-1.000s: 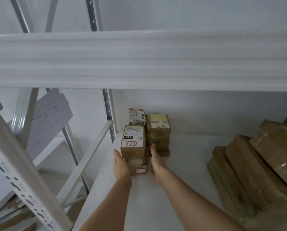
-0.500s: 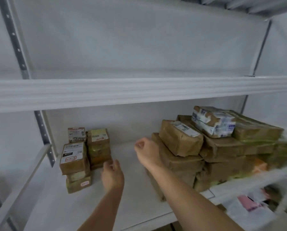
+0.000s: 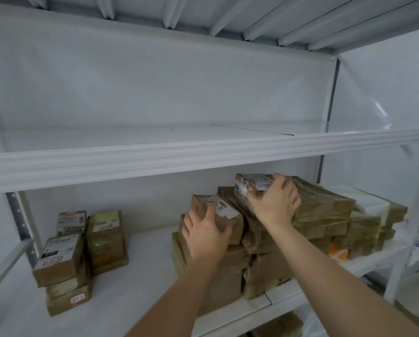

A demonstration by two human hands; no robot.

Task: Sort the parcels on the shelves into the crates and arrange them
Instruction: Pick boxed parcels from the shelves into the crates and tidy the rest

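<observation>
Parcels (image 3: 217, 216), white labels, print unreadable

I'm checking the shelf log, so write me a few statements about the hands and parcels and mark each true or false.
1. The left hand grips a brown parcel on the big pile. True.
2. The right hand hangs free of any parcel. False: it grips the white-taped parcel atop the pile.
3. The small stacks stand at the shelf's left end, apart from the pile. True.
4. The upper shelf is full of parcels. False: none show on it.
5. Both hands hold one parcel. False: each holds its own.
</observation>
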